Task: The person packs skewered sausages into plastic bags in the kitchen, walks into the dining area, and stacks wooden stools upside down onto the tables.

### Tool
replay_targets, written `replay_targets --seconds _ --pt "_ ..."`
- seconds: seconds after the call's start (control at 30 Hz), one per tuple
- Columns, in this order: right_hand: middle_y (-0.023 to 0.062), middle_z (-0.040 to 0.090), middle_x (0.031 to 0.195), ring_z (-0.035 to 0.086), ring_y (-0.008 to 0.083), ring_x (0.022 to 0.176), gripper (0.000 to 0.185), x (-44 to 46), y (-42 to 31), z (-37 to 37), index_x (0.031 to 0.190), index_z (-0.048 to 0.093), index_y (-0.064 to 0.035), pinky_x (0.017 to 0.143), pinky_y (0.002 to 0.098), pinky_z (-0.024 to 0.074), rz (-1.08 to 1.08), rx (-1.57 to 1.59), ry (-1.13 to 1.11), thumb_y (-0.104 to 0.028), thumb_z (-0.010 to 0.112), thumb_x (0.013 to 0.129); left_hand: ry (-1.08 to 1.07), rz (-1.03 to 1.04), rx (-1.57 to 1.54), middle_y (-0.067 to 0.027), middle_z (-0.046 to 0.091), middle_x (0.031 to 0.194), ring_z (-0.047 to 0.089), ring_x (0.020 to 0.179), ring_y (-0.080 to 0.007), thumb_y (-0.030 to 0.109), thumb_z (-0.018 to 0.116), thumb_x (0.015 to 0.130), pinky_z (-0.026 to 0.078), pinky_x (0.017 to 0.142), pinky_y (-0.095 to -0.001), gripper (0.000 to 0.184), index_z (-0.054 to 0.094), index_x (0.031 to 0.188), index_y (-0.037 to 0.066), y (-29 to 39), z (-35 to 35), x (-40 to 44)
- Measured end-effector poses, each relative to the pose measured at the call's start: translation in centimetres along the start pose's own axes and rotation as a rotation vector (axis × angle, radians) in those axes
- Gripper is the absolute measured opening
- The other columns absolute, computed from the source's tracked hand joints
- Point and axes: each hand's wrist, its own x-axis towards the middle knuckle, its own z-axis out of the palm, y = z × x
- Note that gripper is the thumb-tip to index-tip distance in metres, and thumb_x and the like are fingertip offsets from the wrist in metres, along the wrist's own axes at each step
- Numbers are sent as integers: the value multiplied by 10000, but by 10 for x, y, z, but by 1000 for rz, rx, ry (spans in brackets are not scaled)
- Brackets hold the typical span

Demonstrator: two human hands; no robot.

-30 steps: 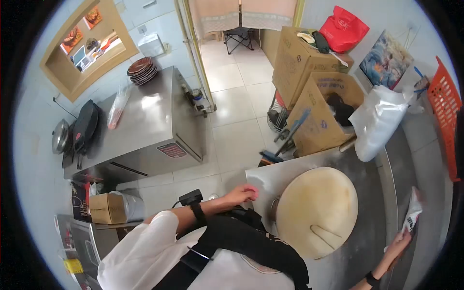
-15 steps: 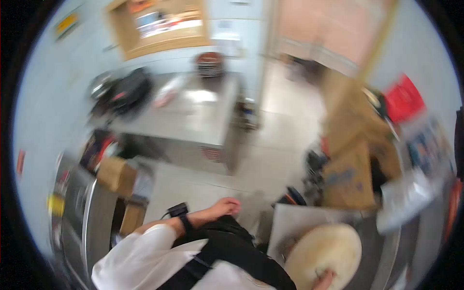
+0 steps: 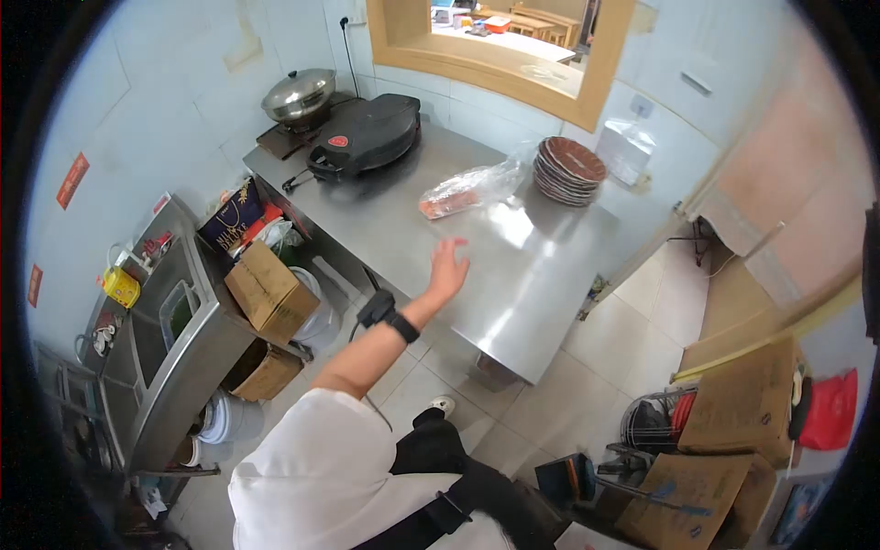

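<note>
Left hand (image 3: 446, 275) is hovering empty, fingers loosely spread, near the clear plastic bag (image 3: 477, 189), prob light, slippery, best pinched at its loose right end; right hand's not showing, can't tell.

The right hand is lying outside the view. Wrinkled film on the plastic bag (image 3: 490, 186) is obscuring its contents. The lid (image 3: 307, 85) is hiding the inside of the pot (image 3: 299, 112). The top edge is cropping the window frame (image 3: 495, 75); the bottom edge is cutting the lower cardboard box (image 3: 683, 495).
</note>
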Motion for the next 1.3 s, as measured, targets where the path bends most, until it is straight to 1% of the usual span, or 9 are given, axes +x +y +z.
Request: replay_targets --seconds 0.1,0.37,0.47,0.53,0.6,0.83,1.0,1.17,1.3 --pt "77 489 1001 471 145 776 322 58 -119 25 1177 486 -84 688 229 405 522 271 -293 -65 473 856 158 100 417 -250 253 1305 250 1203 -388 215 713 637 223 981 -486 758 306 1232 -19 -23 1 94" --pt "88 514 1087 508 156 900 303 134 -194 41 1177 490 -84 749 246 412 59 70 -450 -159 454 885 -387 -303 665 -237 205 1357 159 1279 -366 387 799 512 146 1020 -529 1118 143 1344 31 -62 52 211" --pt "119 501 1136 510 209 960 341 207 -177 46 1186 481 -77 785 310 430 629 495 -565 -237 460 886 -442 -394 686 -161 349 1288 287 1231 -299 365 726 621 178 999 -542 909 229 1332 92 -64 63 189" --pt "107 508 1101 505 210 951 322 261 -144 76 1105 510 -29 806 330 422 -66 268 -562 -255 436 887 -253 -223 637 -95 449 1164 401 1122 -244 279 589 755 226 959 -541 573 371 1247 82 -102 87 183" --pt "195 517 908 489 369 875 329 328 -186 110 1003 498 23 750 421 423 -714 -84 -343 -7 551 680 -273 -123 715 -76 461 1123 421 1082 -229 239 527 787 242 943 -535 455 417 1200 83 -101 79 174" --pt "141 334 1304 341 338 1172 739 438 -488 271 1260 345 -60 970 377 313 -1246 -201 -486 7 670 600 -232 62 599 -110 473 1096 424 1068 -263 180 499 789 244 935 -531 378 452 1148 69 -85 74 150" --pt "162 345 1299 275 353 1225 976 536 -542 389 1331 193 -29 984 448 280 -1280 -640 -249 -103 746 531 -322 115 562 -153 378 1237 325 1185 -323 148 575 723 200 962 -553 592 337 1261 79 -106 74 146" --pt "120 535 874 529 304 842 129 585 -538 426 865 486 -34 783 433 408 -1332 -772 -365 -33 473 737 -488 49 156 -157 274 1323 276 1218 -322 54 588 637 189 980 -524 731 290 1304 85 -99 0 132" --pt "166 533 900 530 360 839 235 551 -589 390 955 499 -61 715 457 440 -1056 -841 -595 -25 487 723 -486 -26 -118 -155 340 1258 325 1169 -337 62 572 697 286 964 -437 563 378 1225 89 -131 -66 103"
